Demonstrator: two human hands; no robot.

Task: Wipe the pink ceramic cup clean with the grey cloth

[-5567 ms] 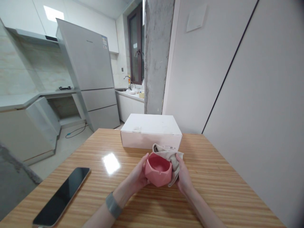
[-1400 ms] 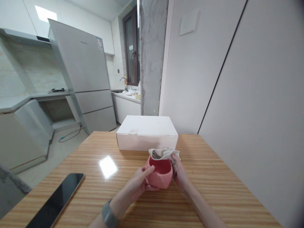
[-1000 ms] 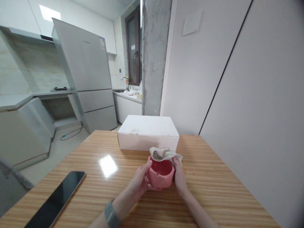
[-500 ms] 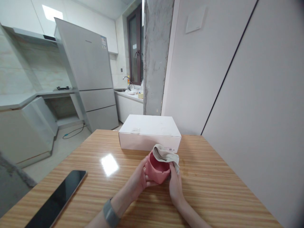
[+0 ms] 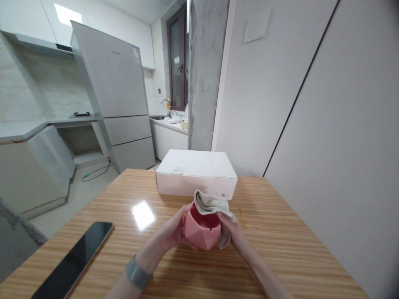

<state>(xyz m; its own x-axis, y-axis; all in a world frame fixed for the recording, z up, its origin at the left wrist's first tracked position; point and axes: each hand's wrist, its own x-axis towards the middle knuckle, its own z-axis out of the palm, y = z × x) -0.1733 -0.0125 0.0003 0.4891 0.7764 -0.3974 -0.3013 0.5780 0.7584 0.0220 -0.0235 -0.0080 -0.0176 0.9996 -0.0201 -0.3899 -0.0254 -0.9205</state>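
A pink faceted ashtray (image 5: 202, 237), with a small notch in its rim, is held just above the table, its opening tilted up toward me. My left hand (image 5: 176, 228) is closed around its left side; some of those fingers are hidden behind it. A folded light grey cloth (image 5: 212, 204) drapes over the far and right part of the rim and hangs down the right side. My right hand (image 5: 229, 227) grips the cloth and presses it against the ashtray's right side, with the thumb near the rim.
Behind the ashtray a white box (image 5: 196, 182) lies on the wood-grain table (image 5: 280, 249). At the left front edge lies a black phone (image 5: 75, 261). Beyond the table stand a fridge (image 5: 115, 83), a concrete pillar (image 5: 204, 74) and a white wall panel (image 5: 249, 104).
The ashtray has shifted left and slightly down, turning so more of its front facets show. The cloth and both hands have moved along with it; more cloth hangs on the right.
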